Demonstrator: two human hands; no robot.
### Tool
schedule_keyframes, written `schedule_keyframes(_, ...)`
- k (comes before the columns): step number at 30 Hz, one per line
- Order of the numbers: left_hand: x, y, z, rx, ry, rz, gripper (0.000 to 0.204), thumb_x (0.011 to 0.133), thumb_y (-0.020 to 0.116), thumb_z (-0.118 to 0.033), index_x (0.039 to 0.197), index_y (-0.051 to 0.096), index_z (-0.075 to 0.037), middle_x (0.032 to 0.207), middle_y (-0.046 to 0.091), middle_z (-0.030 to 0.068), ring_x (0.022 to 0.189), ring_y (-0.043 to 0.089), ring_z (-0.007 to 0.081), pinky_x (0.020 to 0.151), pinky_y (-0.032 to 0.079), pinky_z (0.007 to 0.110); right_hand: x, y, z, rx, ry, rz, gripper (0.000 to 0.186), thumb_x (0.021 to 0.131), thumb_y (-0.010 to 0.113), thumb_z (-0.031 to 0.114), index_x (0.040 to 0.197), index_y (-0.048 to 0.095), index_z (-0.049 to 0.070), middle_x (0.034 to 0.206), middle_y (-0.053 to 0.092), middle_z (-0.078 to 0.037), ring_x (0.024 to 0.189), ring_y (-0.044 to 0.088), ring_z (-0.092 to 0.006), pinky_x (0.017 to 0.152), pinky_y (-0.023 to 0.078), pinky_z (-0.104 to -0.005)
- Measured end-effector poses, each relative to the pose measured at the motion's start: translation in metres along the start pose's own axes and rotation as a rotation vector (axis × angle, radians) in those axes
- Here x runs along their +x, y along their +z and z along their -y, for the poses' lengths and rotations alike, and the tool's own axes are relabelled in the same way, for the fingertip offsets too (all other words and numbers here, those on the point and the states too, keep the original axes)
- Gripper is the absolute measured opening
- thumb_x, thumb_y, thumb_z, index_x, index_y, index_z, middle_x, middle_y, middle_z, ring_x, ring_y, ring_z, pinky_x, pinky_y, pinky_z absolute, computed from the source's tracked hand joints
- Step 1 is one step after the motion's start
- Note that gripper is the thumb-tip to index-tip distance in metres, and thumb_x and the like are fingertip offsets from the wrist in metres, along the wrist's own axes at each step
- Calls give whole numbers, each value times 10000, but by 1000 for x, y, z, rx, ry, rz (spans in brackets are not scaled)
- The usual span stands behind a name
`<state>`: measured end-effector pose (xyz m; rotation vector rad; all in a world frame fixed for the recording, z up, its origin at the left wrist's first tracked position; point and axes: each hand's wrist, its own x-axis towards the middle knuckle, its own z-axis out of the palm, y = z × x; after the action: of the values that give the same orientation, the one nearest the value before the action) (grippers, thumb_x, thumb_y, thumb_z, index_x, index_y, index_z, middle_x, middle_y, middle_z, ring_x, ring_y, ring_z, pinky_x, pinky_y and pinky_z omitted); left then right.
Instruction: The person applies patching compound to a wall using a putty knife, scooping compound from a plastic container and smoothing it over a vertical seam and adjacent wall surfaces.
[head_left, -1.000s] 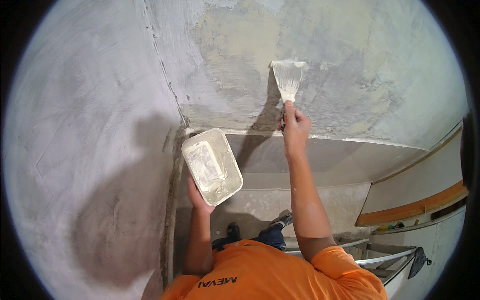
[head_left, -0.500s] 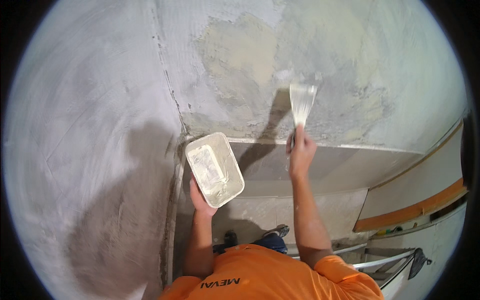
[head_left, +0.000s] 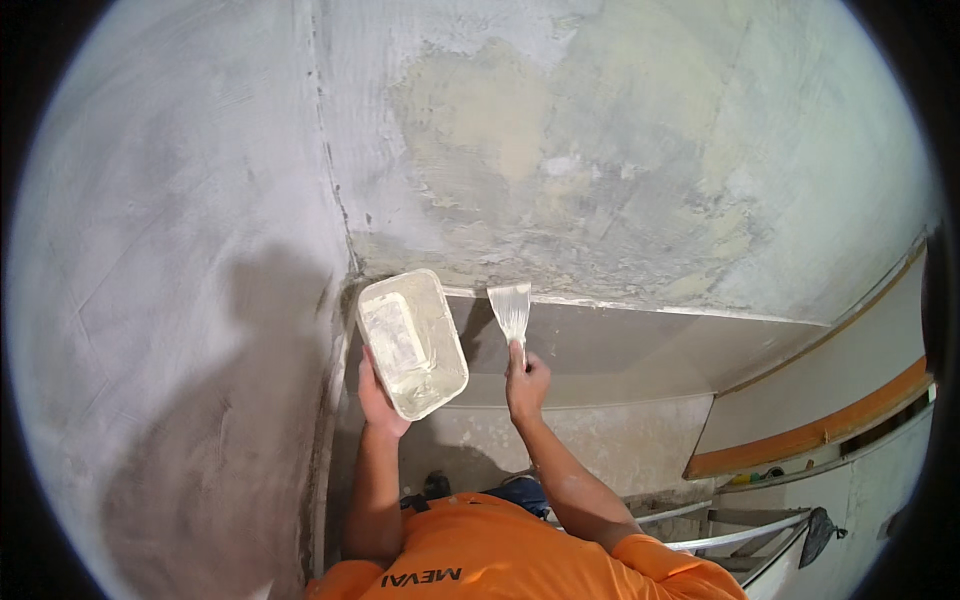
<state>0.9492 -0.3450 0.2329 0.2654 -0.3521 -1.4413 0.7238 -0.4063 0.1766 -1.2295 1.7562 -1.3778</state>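
Note:
My left hand [head_left: 380,402] grips a pale rectangular plastic tub [head_left: 448,352] from below and along its near left side. The tub is tilted with its opening toward me, and its inside is smeared with whitish filler. My right hand [head_left: 527,385] is closed round the handle of a putty knife [head_left: 511,308], whose wide blade points up and is coated with pale filler. The knife stands a little to the right of the tub, apart from it. Beyond both is the wall [head_left: 610,180], covered in uneven grey, white and yellowish patches.
A side wall [head_left: 180,200] rises at the left, meeting the patched wall in a rough corner seam. Along the patched wall's lower edge runs a pale ledge [head_left: 620,304]. A metal ladder [head_left: 735,533] and a wooden-edged panel [head_left: 760,456] are at the lower right.
My right hand has drawn the putty knife down and left, away from the patched wall area and closer to the tub. The tub has shifted slightly left in view.

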Motion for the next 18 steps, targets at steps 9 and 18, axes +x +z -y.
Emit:
schedule_keyframes(9,2,0,-6,37,4,-78,601,1078,375,-483,1522,407,-80,1503,494,102,1335,518,294,1114,420,462,38,36,167,-14,-303,68,505,907,730,443,816,681,-52,577,518,-121,582,440,-162,568,396,-369)
schedule_keyframes(18,3,7,-6,-13,-55,-157,541,1083,346,-405,1499,442,-74,1457,540,102,1291,560,283,1080,462,444,26,-43,-5,-142,49,-172,529,933,713,422,718,625,-53,580,472,-70,598,407,-156,565,365,-369)
